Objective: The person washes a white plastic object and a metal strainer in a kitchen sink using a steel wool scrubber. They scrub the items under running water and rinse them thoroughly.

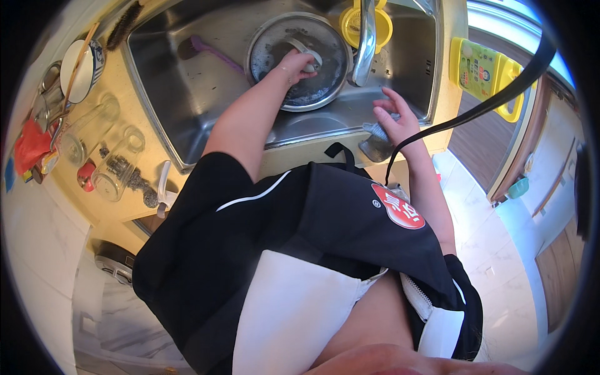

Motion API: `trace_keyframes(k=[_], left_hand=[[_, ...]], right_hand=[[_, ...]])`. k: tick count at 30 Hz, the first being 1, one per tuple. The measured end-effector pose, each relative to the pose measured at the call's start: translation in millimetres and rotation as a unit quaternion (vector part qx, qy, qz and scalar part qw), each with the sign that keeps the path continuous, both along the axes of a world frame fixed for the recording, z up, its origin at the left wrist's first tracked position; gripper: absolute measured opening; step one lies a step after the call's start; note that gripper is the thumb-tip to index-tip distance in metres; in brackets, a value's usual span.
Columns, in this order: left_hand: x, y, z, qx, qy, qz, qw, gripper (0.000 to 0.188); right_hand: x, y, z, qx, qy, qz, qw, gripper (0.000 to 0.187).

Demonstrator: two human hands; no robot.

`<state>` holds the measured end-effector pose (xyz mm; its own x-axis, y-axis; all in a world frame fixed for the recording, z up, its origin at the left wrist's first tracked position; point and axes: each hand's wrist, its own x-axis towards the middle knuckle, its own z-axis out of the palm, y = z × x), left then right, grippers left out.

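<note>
A round pot lid [263, 59] with a metal rim lies in the steel sink, wet and spotted with suds. My left hand [295, 69] is closed around the lid's light arched handle [302, 47]. At the sink's front right edge hovers my right hand [400, 122], its fingers apart and nothing seen in its grasp. Just beside and partly behind that hand is a bluish-grey cloth or scrubber [377, 130]. The chrome faucet [366, 47] comes down to the right of the lid.
A purple-handled brush [215, 52] and a yellow strainer [382, 30] are in the sink [181, 94]. On the left counter are glass jars [111, 178], a bowl [81, 72] and a dark bristle brush [124, 26]. A yellow jug [478, 69] stands right; a black strap [481, 103] crosses there.
</note>
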<state>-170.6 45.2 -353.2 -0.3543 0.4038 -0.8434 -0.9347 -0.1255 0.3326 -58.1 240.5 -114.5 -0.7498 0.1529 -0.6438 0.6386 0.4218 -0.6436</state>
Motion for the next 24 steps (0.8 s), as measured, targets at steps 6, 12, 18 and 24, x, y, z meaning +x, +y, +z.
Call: trace_keyframes(k=[6,12,18,24], left_hand=[[17.3,-54.6,65.7,0.205,-0.017,0.095,0.974,0.045],[38.1,-71.5,103.5,0.209,0.054,0.166,0.962,0.045],[51.3,-79.4,136.1,0.154,0.072,0.197,0.966,0.046],[63.7,-71.9,141.4,0.114,0.084,0.224,0.964,0.049]], right_hand=[[-32.4,-22.7,-16.4,-0.136,-0.077,-0.141,0.978,0.051],[-73.5,-33.2,-65.8,-0.299,-0.078,-0.263,0.914,0.021],[-106.7,-27.5,-162.4,-0.124,0.128,-0.077,0.981,0.035],[-85.4,-45.7,-201.4,0.186,0.17,0.44,0.862,0.066]])
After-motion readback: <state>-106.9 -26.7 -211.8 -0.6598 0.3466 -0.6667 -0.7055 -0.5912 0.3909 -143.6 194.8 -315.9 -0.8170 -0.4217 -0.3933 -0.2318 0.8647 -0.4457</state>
